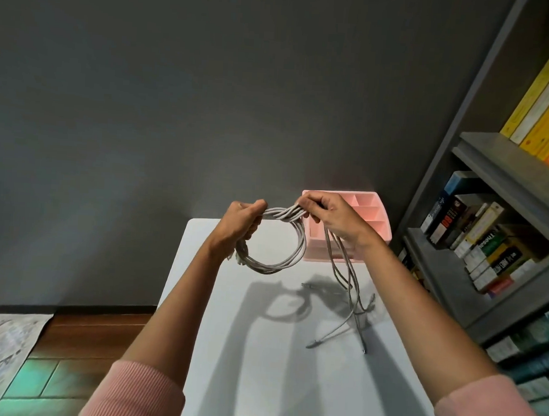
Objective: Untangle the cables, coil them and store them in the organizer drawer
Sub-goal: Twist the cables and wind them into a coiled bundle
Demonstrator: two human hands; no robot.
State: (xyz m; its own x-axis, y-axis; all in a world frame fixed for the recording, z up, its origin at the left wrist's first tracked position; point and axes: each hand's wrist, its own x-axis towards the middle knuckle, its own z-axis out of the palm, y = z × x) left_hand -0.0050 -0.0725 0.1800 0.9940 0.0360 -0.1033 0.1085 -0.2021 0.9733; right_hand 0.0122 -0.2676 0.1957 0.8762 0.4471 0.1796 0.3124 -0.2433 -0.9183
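Note:
Several grey cables [291,255] are bunched into a round coil held in the air above the white table [258,366]. My left hand [242,220] is closed around the coil's left side. My right hand [328,215] pinches the strands at the coil's top right. From my right hand the loose cable tails [347,284] hang down, and their plug ends lie on the table. The pink organizer [370,213], with several open compartments on top, stands at the table's far right, partly hidden behind my right hand.
A grey bookshelf [492,155] packed with books stands close to the table's right side. A dark grey wall is behind the table. To the left lie wooden floor and a pale rug [2,346].

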